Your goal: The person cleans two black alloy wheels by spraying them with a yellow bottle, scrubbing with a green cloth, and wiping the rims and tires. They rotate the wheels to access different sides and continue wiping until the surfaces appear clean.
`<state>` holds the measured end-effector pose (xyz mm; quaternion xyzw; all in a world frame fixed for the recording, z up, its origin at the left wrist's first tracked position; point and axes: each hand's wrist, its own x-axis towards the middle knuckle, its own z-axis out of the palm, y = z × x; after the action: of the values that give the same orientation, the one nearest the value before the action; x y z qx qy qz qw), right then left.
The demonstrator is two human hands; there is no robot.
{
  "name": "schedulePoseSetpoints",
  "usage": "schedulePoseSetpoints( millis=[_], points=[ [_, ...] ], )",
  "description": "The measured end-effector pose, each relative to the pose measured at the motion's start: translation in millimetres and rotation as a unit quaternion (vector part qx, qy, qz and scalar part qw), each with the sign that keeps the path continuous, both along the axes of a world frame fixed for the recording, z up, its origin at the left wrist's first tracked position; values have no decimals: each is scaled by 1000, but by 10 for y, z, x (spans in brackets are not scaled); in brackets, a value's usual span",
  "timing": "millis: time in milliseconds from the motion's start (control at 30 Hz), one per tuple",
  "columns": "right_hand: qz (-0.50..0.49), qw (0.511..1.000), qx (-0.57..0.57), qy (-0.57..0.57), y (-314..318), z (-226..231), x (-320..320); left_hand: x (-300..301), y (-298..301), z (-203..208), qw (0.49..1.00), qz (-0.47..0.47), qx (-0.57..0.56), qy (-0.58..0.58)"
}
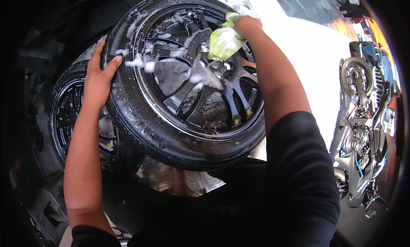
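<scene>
A car wheel with a black spoked rim and tyre (145,138) fills the middle of the view, streaked with white soap foam (205,76). My left hand (101,76) rests against the tyre's left side, fingers spread, thumb on the sidewall. At the upper right of the rim, my right hand (247,27) grips a yellow-green cloth (225,44) covered in suds. The cloth lies over the spokes near the hub, and it partly hides my right fingers.
Behind the tyre on the left stands a second black wheel (64,119), also wet. A dark motorcycle (361,136) is parked at the far right, beyond bright sunlit ground (307,54). Wet floor (158,176) shows below the tyre.
</scene>
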<state>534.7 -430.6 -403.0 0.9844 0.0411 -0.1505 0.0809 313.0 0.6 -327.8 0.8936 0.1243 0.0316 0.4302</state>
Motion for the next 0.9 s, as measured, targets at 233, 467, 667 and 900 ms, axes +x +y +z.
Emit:
schedulePoseSetpoints(
  millis=[233, 467, 667, 900],
  points=[
    [69, 960, -119, 242, -1067, 123, -1379, -3, -66, -11, 998, 14, 51, -31],
    [164, 913, 35, 372, -377, 725, -2698, -81, -222, 187, 985, 87, 128, 75],
    [411, 872, 153, 216, 1103, 645, -2268, -95, -521, 209, 962, 88, 255, 40],
    [60, 924, 370, 77, 1779, -191, -649, -54, -808, 190, 968, 49, 247, -5]
  ],
)
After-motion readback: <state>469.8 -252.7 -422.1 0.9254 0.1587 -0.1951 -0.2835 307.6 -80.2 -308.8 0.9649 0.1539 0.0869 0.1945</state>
